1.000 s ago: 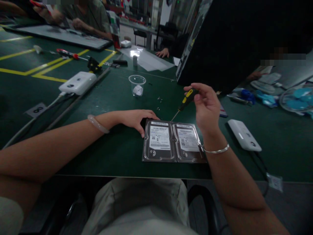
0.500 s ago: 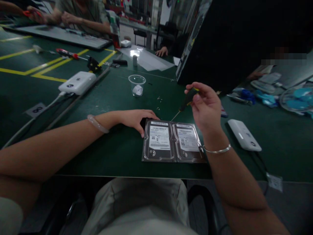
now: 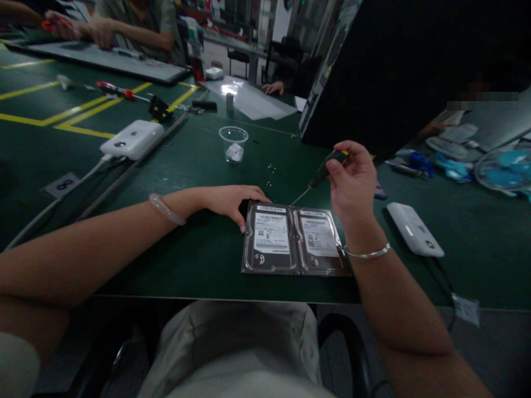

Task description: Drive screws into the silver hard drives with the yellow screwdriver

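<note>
Two hard drives lie side by side near the table's front edge, labels up: the left hard drive (image 3: pixel 271 235) and the right hard drive (image 3: pixel 318 240). My left hand (image 3: pixel 230 203) is closed on the left drive's far left corner, the thumb on its side and the fingers along its far edge. In my right hand (image 3: pixel 352 177) is a dark screwdriver (image 3: pixel 321 170) with yellow parts, pinched by the handle and tilted. Its tip is at the far edge, where the two drives meet; I cannot tell what it touches. Several tiny screws (image 3: pixel 270 168) lie beyond.
A clear plastic cup (image 3: pixel 233 146) holds something white. White boxes with cables sit at left (image 3: pixel 133 138) and right (image 3: pixel 415 229). A large black case (image 3: pixel 398 77) rises at the back right. A red-handled screwdriver (image 3: pixel 116 90) lies far left, near other people at work.
My right hand has shifted slightly right and down, and the screwdriver leans a little more. My left hand and both hard drives stay in place.
</note>
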